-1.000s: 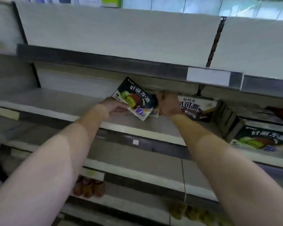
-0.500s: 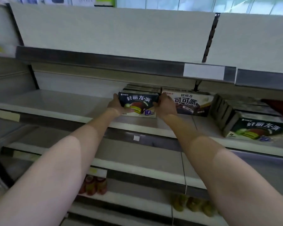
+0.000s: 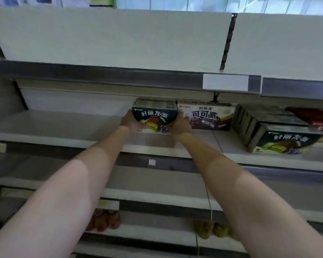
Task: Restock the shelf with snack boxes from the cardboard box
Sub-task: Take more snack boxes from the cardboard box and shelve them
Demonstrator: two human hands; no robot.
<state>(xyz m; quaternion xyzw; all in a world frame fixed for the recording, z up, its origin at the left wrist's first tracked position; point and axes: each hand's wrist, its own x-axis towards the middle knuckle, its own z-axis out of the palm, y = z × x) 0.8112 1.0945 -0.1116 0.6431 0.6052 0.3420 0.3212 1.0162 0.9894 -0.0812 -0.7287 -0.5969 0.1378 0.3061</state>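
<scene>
— Dark box (image 3: 154, 118) in my grip, upright, face toward me: my left hand (image 3: 129, 121) wraps its left lower edge, my right hand (image 3: 179, 124) curls on its right lower corner.

— Where does it sit?

— On the middle shelf (image 3: 54, 127), well back from the front lip. More boxes of the same width line up behind it toward the back wall. Whether its base is fully down I cannot tell; my hands hide the bottom corners.

— What crowds the right side?

— My right hand is squeezed against a white cocoa box (image 3: 206, 117), which stands just beside mine, front faces nearly flush. Further right, a row of dark boxes (image 3: 282, 138) sits skewed, its front corner near the shelf lip.

— And the left?

— Open shelf runs from my left hand out to the side wall. Overhead, the upper shelf's grey rail (image 3: 101, 74) hangs close above the box tops.
</scene>
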